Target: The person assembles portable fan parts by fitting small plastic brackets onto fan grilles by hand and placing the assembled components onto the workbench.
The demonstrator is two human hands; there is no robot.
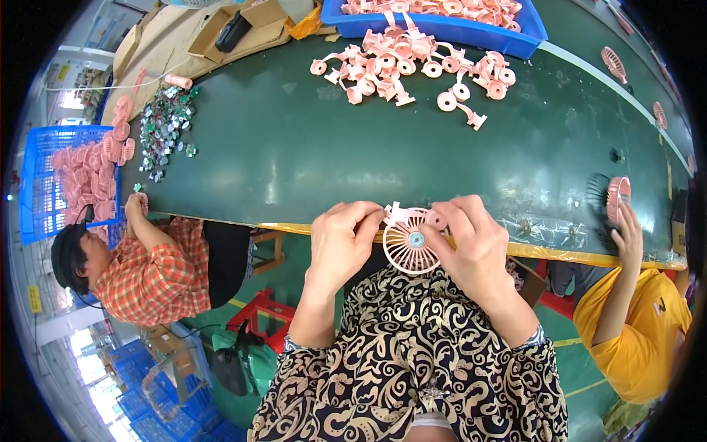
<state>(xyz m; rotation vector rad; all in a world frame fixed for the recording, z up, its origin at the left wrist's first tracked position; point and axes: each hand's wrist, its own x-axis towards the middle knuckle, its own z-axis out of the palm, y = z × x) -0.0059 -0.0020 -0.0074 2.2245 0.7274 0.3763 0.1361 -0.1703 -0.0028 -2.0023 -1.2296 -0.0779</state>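
Observation:
Just over the front edge of the table, a round pink fan grille (401,258) with radiating ribs and a grey-blue centre hangs between my hands. A small pink plastic bracket (396,214) lies across its upper rim. My left hand (335,247) is closed, pinching the bracket's left end between thumb and fingertips. On the other side my right hand (475,247) grips the grille and the bracket's round end, its thumb near the grille's centre. Whether bracket and grille are joined, I cannot tell.
Loose pink brackets (401,55) are heaped before a blue tray (434,23) of similar parts. Small circuit boards (163,125) lie at left. A co-worker in checks (158,276) sits left; another in yellow (633,324) touches a pink grille (617,199) at right.

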